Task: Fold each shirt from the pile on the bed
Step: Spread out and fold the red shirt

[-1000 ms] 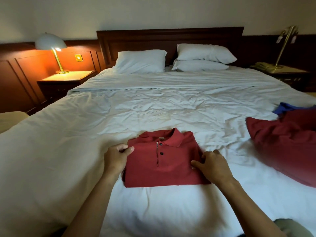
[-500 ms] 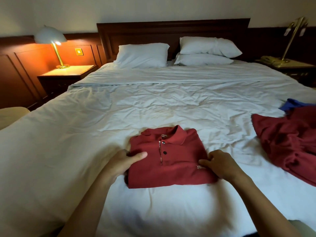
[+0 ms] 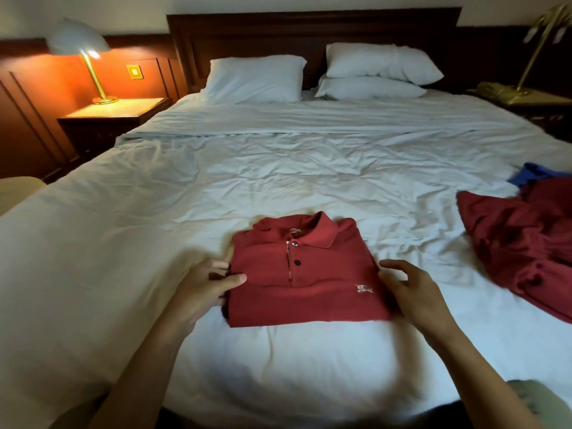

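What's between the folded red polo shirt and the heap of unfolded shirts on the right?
Head view: bare wrinkled white bedsheet, plus the right hand beside the folded dark red polo shirt.

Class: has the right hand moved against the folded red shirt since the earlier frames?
Yes. The right hand has drawn rightward off the folded red shirt, uncovering its logo.

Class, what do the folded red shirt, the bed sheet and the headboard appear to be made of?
Folded red shirt: matte knit, probably cotton; fine textured surface. Bed sheet: white woven cloth, likely cotton; crisp creases. Headboard: seemingly dark-stained wood; panelled grooves.
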